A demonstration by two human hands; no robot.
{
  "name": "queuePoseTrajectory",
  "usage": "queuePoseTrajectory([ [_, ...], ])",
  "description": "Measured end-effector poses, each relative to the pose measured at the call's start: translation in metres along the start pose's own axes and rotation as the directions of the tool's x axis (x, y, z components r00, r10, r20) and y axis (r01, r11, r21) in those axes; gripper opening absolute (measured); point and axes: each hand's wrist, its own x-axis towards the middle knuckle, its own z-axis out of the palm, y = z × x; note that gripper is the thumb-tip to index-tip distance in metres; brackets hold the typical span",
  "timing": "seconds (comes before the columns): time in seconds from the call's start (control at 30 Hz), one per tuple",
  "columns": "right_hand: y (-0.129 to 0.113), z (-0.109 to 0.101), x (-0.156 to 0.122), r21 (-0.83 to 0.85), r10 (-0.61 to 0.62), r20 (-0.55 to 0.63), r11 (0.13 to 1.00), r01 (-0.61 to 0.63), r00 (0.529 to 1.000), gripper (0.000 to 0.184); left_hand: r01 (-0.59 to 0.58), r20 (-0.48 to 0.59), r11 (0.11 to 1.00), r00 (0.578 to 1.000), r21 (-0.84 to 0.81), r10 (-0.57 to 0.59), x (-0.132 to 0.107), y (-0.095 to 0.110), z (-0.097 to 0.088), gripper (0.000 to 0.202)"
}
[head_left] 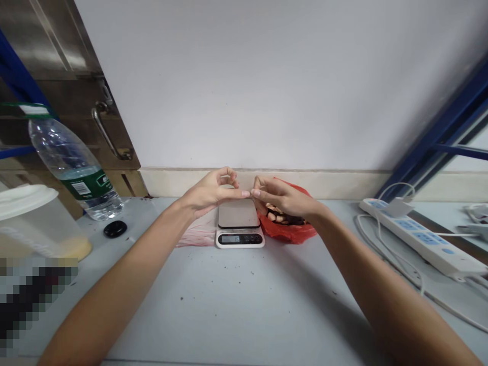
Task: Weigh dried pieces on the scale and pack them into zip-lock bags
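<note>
My left hand (213,192) and my right hand (280,197) meet fingertip to fingertip just above a small digital kitchen scale (239,226) at the back of the grey table (244,305). Both hands have curled, pinched fingers; whatever is between them is too thin or small to make out. The scale's platform is bare and its display is lit. Behind my right hand lies an open red plastic bag (292,231) with brown pieces of food inside. A flat bundle of pinkish clear plastic bags (194,237) lies left of the scale, under my left wrist.
A tilted water bottle (76,170), a black cap (115,229) and a lidded translucent container (34,223) stand at the left. A white power strip (423,239) with cables lies at the right. A wall runs close behind the scale; a metal door with a handle (107,132) is at the left.
</note>
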Motion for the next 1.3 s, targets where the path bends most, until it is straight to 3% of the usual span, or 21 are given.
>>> queuePoseTrajectory([
  [0.27,-0.001,0.004,0.004,-0.117,0.072,-0.042,0.990,-0.077,0.996,0.047,-0.126,-0.159,0.961,0.973,0.244,0.168,0.003,-0.009,0.005,0.055],
  [0.37,-0.002,0.006,0.003,-0.071,0.095,-0.037,0.993,-0.098,0.995,0.048,-0.126,-0.158,0.974,0.975,0.188,0.157,0.004,-0.011,0.006,0.060],
  [0.53,-0.005,0.009,0.003,-0.049,-0.004,-0.012,0.999,0.004,1.000,0.055,-0.103,-0.129,0.993,0.985,0.065,0.111,0.003,-0.011,0.008,0.062],
  [0.97,-0.011,0.010,0.001,0.031,0.038,0.013,0.999,-0.039,0.999,0.045,-0.077,-0.107,0.980,0.993,-0.186,0.058,0.002,-0.009,0.013,0.065],
  [1.1,-0.010,0.010,0.001,0.093,0.027,0.019,0.995,-0.029,0.999,0.047,-0.084,-0.112,0.972,0.992,-0.217,0.060,0.003,-0.011,0.015,0.060],
  [1.3,-0.008,0.011,0.002,0.155,-0.018,0.016,0.988,0.016,1.000,0.044,-0.061,-0.038,0.939,0.998,-0.338,0.051,0.004,-0.012,0.014,0.055],
])
